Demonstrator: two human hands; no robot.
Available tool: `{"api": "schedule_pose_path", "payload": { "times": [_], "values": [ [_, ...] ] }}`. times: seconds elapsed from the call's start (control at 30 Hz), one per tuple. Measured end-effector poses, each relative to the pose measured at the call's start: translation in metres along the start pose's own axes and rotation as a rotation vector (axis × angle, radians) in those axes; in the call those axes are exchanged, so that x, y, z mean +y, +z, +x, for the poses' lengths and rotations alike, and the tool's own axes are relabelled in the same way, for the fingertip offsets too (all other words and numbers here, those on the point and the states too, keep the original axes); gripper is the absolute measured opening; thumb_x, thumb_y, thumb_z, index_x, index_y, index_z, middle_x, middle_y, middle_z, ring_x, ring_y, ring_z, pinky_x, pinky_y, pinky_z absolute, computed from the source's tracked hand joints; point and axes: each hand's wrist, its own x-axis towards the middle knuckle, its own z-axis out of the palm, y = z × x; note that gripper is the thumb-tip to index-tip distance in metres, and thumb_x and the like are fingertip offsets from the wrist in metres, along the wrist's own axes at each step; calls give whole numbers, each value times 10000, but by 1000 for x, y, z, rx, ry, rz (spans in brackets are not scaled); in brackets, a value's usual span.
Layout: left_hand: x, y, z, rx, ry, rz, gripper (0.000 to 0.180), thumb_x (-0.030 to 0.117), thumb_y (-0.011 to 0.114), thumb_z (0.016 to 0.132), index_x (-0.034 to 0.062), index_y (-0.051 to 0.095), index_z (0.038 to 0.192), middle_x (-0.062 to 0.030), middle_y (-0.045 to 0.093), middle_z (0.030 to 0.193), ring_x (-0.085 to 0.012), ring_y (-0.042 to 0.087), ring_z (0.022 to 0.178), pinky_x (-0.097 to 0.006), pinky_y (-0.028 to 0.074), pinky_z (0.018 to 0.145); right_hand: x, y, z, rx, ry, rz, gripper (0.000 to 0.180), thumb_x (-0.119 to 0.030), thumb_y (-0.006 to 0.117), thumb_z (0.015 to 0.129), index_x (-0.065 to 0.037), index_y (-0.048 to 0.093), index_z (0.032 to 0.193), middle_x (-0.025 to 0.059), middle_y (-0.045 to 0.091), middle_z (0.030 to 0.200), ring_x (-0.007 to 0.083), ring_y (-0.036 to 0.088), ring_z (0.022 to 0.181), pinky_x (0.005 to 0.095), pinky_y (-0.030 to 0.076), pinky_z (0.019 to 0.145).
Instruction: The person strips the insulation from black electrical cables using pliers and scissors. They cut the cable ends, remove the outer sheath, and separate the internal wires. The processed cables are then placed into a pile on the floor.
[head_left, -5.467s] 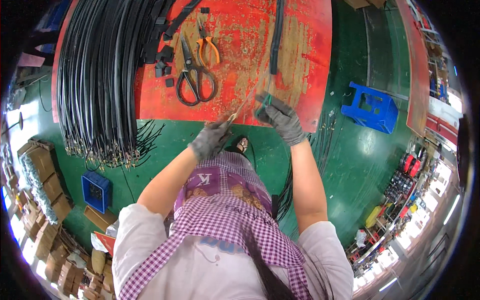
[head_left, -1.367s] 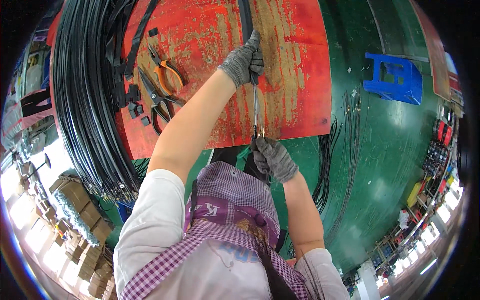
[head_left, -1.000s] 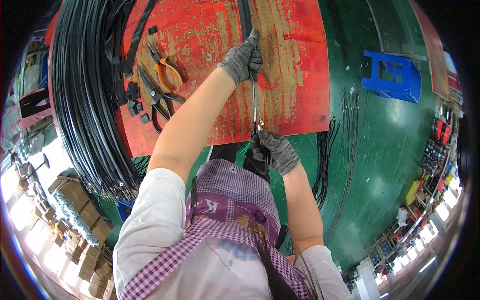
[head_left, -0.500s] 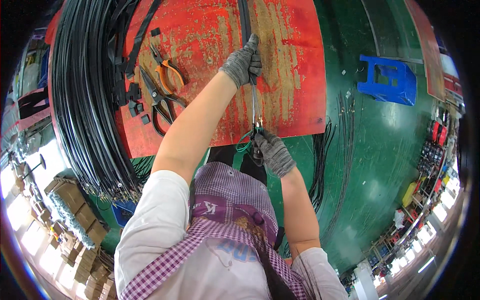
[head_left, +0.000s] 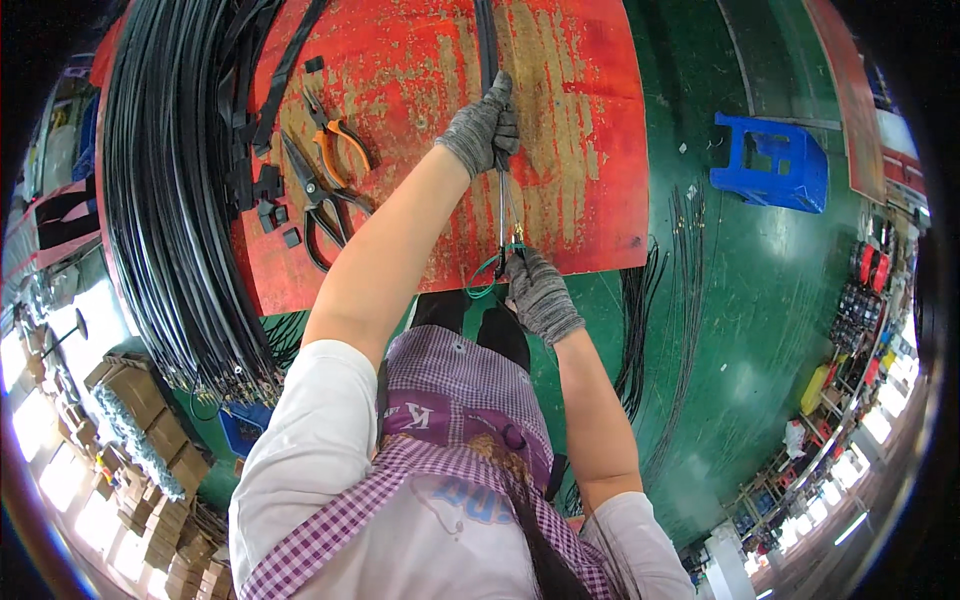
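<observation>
A gloved left hand grips a black cable far out on the worn red desk, while the gloved right hand pinches its near end at the desk's edge, where green wires trail. The cable runs lengthwise away from the worker; pliers lie left.

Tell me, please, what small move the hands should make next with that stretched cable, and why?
Probably draw the right hand a little further toward the body. The left hand pins the black cable far up the red table, the right grips its near end where thin wires stick out, and the cable lies taut and straight between them.
</observation>
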Motion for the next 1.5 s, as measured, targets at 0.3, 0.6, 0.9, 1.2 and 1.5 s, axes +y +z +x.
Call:
{"api": "schedule_pose_path", "payload": {
  "times": [0.3, 0.6, 0.9, 1.2, 1.5],
  "values": [
    [1, 1, -2, -41, 15, 8, 382, 433, 549, 711, 140, 326, 608, 54, 280, 463, -70, 247, 365, -210, 245, 327, 2, 8, 12, -24, 288, 627, 346, -120, 409, 720, 59, 451, 1013, 192, 515, 944, 279, 491, 871, 327, 395, 747],
    [29, -7, 6, -53, 64, -3, 382, 427, 550, 712, 137, 331, 594, 52, 277, 465, -67, 252, 366, -194, 236, 319, -2, -20, 56, -35, 20, -33, 323, -103, 403, 711, 69, 464, 976, 215, 527, 839, 286, 526, 736, 349, 428, 643],
    [9, -14, -17, -58, -47, 93, 387, 481, 476, 743, 147, 346, 596, 47, 278, 463, -86, 256, 370, -224, 247, 347, -8, -12, 69, -15, 138, 65, 279, -81, 411, 717, 61, 488, 945, 202, 532, 812, 264, 532, 687, 346, 440, 595],
    [2, -6, -33, 71, 5, 190, 388, 495, 469, 731, 134, 399, 606, 12, 391, 492, -128, 405, 421, -290, 423, 437, -22, -38, 80, -95, 322, 114, 238, -77, 370, 758, 51, 462, 935, 209, 504, 829, 311, 536, 672, 376, 445, 584],
    [18, 7, -28, -30, 162, 212, 332, 405, 467, 780, 91, 422, 680, -40, 444, 556, -167, 475, 472, -384, 505, 561, -17, -65, 92, -39, 387, 231, 287, -98, 429, 715, 64, 487, 946, 221, 531, 810, 292, 548, 723, 357, 449, 620]
  ]
}}
